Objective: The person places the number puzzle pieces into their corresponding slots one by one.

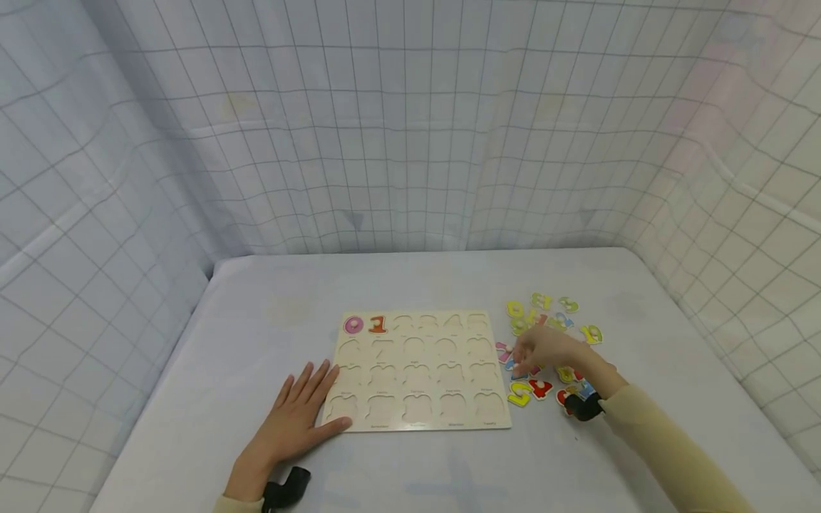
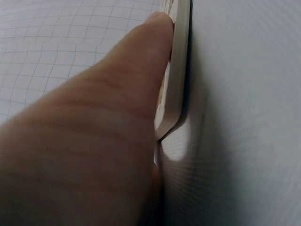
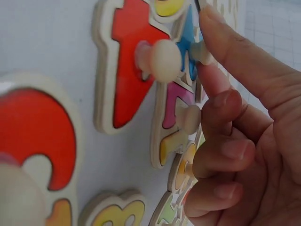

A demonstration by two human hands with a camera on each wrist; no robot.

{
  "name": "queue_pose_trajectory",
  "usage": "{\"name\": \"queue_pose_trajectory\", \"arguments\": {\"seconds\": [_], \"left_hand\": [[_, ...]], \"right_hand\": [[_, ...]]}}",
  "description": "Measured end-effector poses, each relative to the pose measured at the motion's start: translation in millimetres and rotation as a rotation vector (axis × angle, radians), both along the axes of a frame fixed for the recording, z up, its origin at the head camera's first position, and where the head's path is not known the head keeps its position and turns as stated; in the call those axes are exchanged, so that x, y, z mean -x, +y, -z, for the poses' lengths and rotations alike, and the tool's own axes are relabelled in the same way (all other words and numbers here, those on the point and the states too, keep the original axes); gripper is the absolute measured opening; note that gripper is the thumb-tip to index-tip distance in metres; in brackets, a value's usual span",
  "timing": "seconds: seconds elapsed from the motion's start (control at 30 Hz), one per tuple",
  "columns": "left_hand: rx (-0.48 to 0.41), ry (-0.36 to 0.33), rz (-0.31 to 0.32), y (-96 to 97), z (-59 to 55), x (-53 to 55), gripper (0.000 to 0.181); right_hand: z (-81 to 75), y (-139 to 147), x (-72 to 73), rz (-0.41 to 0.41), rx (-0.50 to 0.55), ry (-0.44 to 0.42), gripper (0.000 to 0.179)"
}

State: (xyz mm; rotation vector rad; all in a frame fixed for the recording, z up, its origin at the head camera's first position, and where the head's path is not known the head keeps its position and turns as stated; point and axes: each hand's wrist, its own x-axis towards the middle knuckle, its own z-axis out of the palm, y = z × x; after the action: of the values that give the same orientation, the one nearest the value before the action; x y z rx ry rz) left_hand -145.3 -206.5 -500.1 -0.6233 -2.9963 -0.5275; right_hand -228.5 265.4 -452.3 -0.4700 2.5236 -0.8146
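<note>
A pale wooden number puzzle board (image 1: 395, 390) lies on the table, with a purple 0 piece (image 1: 353, 325) and a red-orange 1 piece (image 1: 378, 325) in its top left recesses. My left hand (image 1: 295, 413) rests flat at the board's lower left, fingers spread, thumb on the corner. Over the loose pieces to the right, my right hand (image 1: 548, 347) pinches the knob of a blue number piece (image 3: 188, 33) between thumb and index finger, the other fingers curled. A red 4 piece (image 3: 127, 52) and a purple 7 piece (image 3: 176, 103) lie close by, each with a round knob.
Several loose number pieces spread right of the board, among them a yellow one (image 1: 520, 394) near its lower right corner and a yellow-green one (image 1: 591, 334) farther out. White grid-patterned curtains (image 1: 417, 142) enclose the white table (image 1: 269, 299) behind and on both sides.
</note>
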Motion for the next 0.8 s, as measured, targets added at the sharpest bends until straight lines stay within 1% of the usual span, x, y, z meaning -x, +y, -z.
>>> {"name": "queue_pose_trajectory", "arguments": {"seconds": [0.13, 0.23, 0.33, 0.43, 0.53, 0.67, 0.8], "left_hand": [[0.001, 0.027, 0.008, -1.3, 2.3, 0.6, 0.091], [-0.018, 0.040, 0.015, -0.8, 0.0, -0.6, 0.090], [-0.033, 0.028, 0.019, 0.1, -2.5, -1.7, 0.089], [-0.027, 0.016, 0.015, 0.5, -2.7, -2.1, 0.090], [-0.018, 0.000, 0.008, 1.0, -4.3, -2.9, 0.091], [-0.002, -0.021, 0.002, 0.8, -6.7, -2.9, 0.091], [-0.032, 0.021, 0.017, 0.4, -4.3, -2.4, 0.089]], "right_hand": [[-1.0, -3, -1.5, 0.000, -0.029, 0.039, 0.022], [-1.5, -4, -2.1, -0.002, -0.040, 0.046, 0.023], [-2.6, -2, -2.3, -0.011, -0.041, 0.038, 0.023], [-6.4, -1, 0.0, -0.025, -0.030, 0.023, 0.022], [-11.6, -1, 6.3, -0.033, -0.007, 0.036, 0.023], [-17.1, -11, 19.0, -0.037, 0.015, 0.075, 0.025], [-20.5, -27, 32.0, -0.048, 0.062, 0.068, 0.023]]}}
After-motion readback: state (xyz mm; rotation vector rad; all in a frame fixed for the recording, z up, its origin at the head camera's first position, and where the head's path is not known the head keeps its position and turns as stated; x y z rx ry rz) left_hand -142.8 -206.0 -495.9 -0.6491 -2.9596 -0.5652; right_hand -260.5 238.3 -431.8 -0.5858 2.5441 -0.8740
